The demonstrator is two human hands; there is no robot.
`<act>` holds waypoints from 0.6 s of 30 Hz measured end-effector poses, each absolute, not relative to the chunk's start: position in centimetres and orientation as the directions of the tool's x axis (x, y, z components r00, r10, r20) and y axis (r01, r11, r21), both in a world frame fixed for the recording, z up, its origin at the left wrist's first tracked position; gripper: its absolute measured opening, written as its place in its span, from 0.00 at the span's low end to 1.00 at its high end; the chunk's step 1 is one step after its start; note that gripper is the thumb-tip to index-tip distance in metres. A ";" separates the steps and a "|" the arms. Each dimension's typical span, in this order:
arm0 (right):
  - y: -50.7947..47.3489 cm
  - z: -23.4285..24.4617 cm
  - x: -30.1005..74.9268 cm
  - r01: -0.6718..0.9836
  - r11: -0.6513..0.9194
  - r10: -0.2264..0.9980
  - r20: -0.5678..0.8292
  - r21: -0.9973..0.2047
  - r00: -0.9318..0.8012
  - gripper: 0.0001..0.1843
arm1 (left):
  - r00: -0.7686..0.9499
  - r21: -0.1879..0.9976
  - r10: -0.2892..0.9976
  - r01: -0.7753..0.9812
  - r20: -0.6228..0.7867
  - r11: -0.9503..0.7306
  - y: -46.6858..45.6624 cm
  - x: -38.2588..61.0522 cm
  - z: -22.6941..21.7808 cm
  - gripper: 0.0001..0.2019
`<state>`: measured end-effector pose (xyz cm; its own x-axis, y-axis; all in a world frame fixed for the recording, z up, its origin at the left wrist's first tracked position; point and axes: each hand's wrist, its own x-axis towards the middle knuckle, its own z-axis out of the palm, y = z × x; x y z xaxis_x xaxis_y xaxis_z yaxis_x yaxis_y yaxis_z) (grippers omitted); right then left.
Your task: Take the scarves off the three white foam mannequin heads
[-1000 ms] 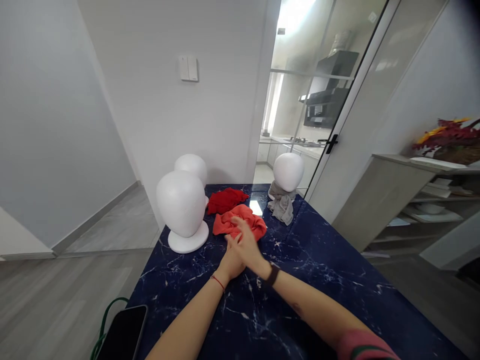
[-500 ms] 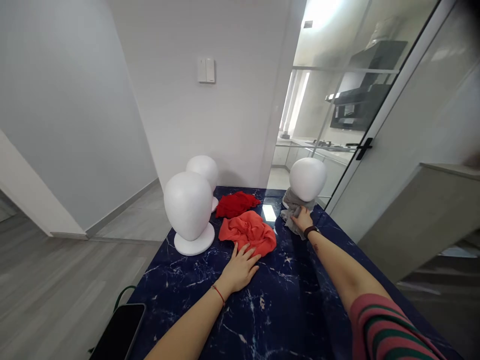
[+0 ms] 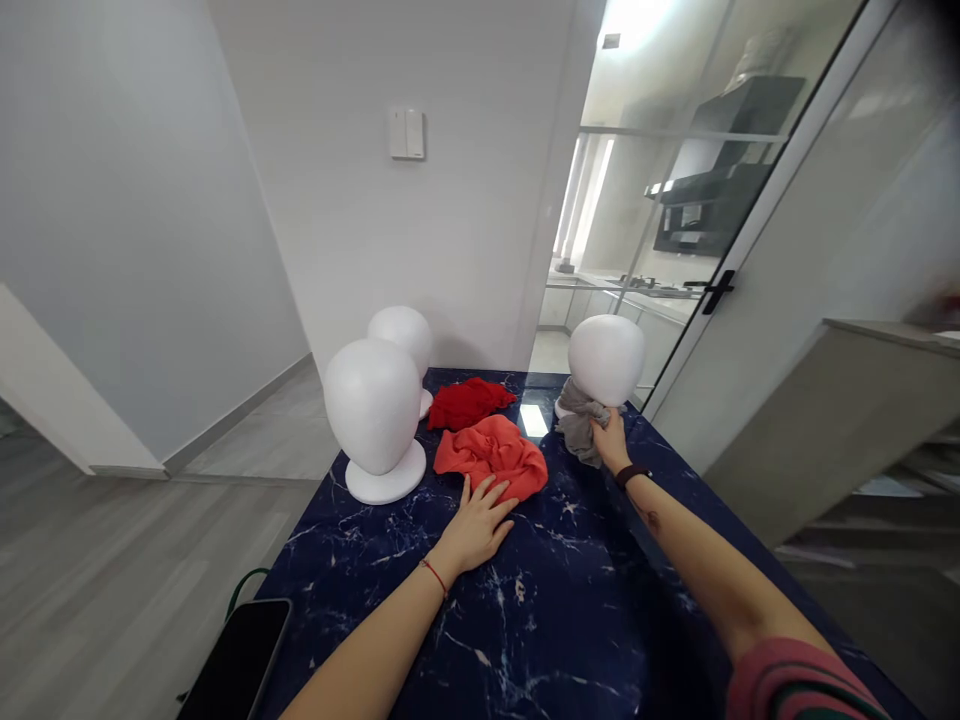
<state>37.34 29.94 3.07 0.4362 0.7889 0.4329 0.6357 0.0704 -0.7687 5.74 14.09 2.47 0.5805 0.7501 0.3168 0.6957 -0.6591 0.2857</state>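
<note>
Resting flat with fingers spread, the left hand (image 3: 478, 525) now touches the near edge of the orange cloth (image 3: 491, 455) on the blue table (image 3: 570, 620). Farther off, the right hand (image 3: 609, 440) has closed on the grey cloth (image 3: 577, 425) beneath the white foam head (image 3: 606, 358), lifting it slightly.

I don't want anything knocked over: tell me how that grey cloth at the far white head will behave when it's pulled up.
The grey cloth lies crumpled, so probably floppy and light. It bunches around the base of the white foam head, so pulling may tip that head. The right hand pinches its edge; the rest would likely dangle.
</note>
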 end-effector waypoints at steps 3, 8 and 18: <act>25.1 2.7 36.5 0.631 0.170 0.746 0.517 -0.757 0.419 0.13 | 0.579 0.257 0.723 0.685 0.376 -0.682 13.8 5.7 2.9 0.18; 15.7 1.9 33.9 0.543 0.293 0.725 0.553 -0.787 0.410 0.13 | 0.591 0.202 0.631 0.630 0.502 -0.750 13.8 5.5 3.2 0.19; 5.0 2.5 30.2 0.384 0.351 0.886 0.435 -0.854 0.159 0.18 | 0.599 0.333 0.571 0.469 0.561 -0.818 9.1 11.0 4.8 0.16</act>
